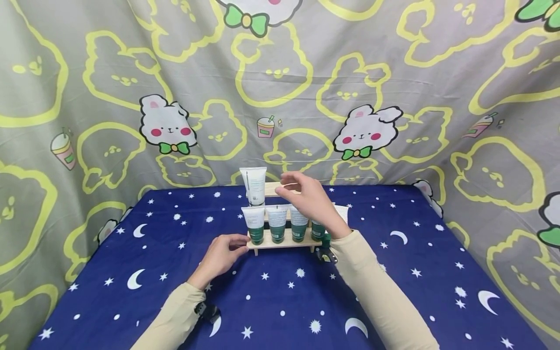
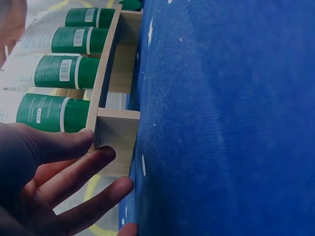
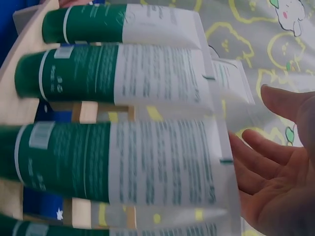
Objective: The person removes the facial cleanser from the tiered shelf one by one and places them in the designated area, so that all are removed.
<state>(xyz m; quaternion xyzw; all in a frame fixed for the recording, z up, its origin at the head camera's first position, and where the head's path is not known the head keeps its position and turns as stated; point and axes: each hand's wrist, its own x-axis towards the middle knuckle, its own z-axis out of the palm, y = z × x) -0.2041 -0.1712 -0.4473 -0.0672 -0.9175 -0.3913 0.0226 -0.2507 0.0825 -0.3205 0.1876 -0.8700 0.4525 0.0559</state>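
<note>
A two-level wooden rack [image 1: 280, 243] stands on the table. On its front shelf several green-and-white squeeze tubes [image 1: 277, 223] stand cap down in a row. A single white tube [image 1: 255, 187] stands on the back, upper level at the left. My left hand [image 1: 223, 255] pinches the left end of the front shelf; the thumb [image 2: 74, 145] lies at its edge beside the nearest tube. My right hand [image 1: 308, 194] hovers above the row near the upper shelf, fingers spread and holding nothing. In the right wrist view it is behind the tubes' flat ends.
Beyond my right wrist a white object [image 1: 342, 212] shows, mostly hidden. A dark blue cloth with moons and stars [image 1: 280, 301] covers the table. Behind it hangs a grey curtain [image 1: 210, 63] with yellow bear outlines.
</note>
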